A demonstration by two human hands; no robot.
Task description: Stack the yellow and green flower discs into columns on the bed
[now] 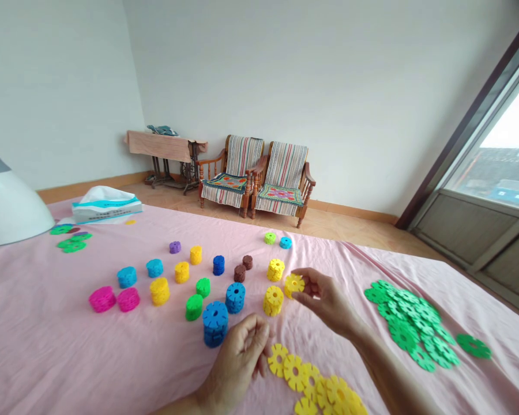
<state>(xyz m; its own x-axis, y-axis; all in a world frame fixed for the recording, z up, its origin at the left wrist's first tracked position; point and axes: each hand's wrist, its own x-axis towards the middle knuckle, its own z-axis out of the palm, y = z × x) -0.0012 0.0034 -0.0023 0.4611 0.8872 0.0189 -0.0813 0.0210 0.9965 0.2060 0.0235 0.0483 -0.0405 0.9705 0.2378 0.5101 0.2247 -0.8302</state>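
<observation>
My right hand (324,297) pinches a few yellow notched plastic discs (294,285) between thumb and fingers, just beside a stack of yellow discs (273,301). Behind that stack stands another yellow stack (275,270). My left hand (244,354) is curled closed, its fingertips close to a spread of loose yellow discs (294,370); what it holds, if anything, is hidden. To its upper left rise a tall blue stack (215,324) and a second blue stack (235,298).
Loose green discs (409,323) lie in a pile on the right of the pink cloth (147,357). Smaller coloured stacks, including a pink one (102,300), stand to the left. Further back are a tissue pack (108,210) and a white rounded object (11,202).
</observation>
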